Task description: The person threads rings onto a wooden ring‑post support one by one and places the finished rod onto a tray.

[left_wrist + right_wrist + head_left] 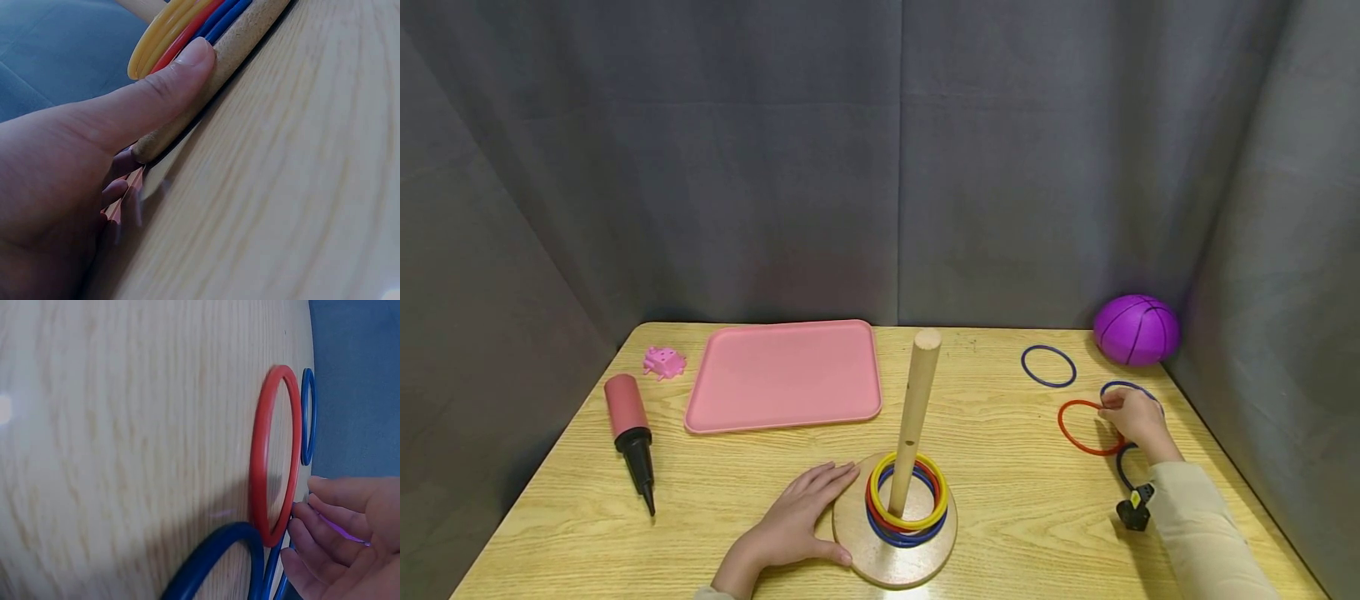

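Note:
My left hand (797, 521) rests against the left side of a round wooden base (895, 571), fingers spread and thumb on its near edge. The thumb touches the rim in the left wrist view. From the base rises a wooden peg (917, 400), circled by yellow rings (150, 47), a red one (181, 49) and blue ones (228, 19). At the right, my right hand (1138, 418) reaches to the far right edge of a loose red ring (259, 450). Its fingers are loosely bent, with a gap between thumb and fingertips. Behind this hand lies a partly hidden blue ring (1118, 384).
Another blue ring (1051, 384) lies farther back, near a purple ball (1137, 331). A dark blue ring (194, 569) sits close to the right wrist's black camera (1133, 510). Leftward are a pink tray (786, 375), a small pink toy (664, 362) and a hand pump (627, 407).

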`<control>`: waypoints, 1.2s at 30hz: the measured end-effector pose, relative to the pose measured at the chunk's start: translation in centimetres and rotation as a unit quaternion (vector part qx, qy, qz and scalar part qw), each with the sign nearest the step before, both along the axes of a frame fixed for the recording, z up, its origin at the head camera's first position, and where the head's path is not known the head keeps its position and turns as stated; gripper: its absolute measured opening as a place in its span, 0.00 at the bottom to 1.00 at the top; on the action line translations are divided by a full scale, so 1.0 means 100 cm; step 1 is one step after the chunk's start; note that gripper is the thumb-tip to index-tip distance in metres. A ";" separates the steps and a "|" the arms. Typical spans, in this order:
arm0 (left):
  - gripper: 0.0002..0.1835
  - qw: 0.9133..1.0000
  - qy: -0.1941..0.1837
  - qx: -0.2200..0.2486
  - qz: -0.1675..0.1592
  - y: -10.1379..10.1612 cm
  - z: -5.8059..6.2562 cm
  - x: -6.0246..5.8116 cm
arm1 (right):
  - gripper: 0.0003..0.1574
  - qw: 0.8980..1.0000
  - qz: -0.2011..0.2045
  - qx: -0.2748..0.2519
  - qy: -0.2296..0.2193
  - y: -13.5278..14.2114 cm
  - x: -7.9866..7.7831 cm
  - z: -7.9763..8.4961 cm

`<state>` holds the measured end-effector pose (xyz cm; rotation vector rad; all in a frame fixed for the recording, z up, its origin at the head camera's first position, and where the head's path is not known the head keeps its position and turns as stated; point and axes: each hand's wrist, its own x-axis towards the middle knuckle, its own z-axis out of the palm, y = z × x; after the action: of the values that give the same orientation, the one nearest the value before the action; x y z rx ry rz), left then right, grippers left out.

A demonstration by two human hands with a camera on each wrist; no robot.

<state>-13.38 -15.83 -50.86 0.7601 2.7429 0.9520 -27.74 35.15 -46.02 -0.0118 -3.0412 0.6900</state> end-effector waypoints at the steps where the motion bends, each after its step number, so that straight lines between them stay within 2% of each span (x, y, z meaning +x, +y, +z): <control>1: 0.59 1.000 0.003 -0.001 0.000 0.000 0.000 0.000 | 0.17 1.000 0.002 -0.001 -0.001 0.000 0.000 0.000; 6: 0.59 1.000 0.007 -0.005 -0.001 0.000 -0.002 -0.001 | 0.17 1.000 0.016 -0.001 -0.003 -0.001 -0.001 0.000; 12: 0.59 1.000 0.001 -0.001 0.000 -0.001 -0.003 -0.001 | 0.17 1.000 0.022 -0.014 -0.002 0.000 -0.006 -0.008; 17: 0.59 1.000 -0.001 0.004 0.001 -0.001 -0.002 -0.001 | 0.12 0.999 0.020 -0.014 -0.024 -0.008 -0.001 -0.006; 23: 0.59 1.000 -0.004 0.004 0.000 -0.001 -0.001 0.000 | 0.06 0.999 0.024 0.018 -0.044 -0.014 0.005 -0.003; 30: 0.59 1.000 -0.004 0.006 -0.001 0.000 -0.001 0.000 | 0.06 0.999 0.033 0.021 -0.026 -0.023 0.010 0.003; 36: 0.59 1.000 0.000 0.003 -0.001 0.000 -0.001 0.000 | 0.07 0.999 0.049 0.000 -0.004 -0.029 0.013 0.009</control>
<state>-13.37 -15.86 -50.99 0.7635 2.7396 0.9598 -26.45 32.22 -45.15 0.1348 -3.0672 0.6969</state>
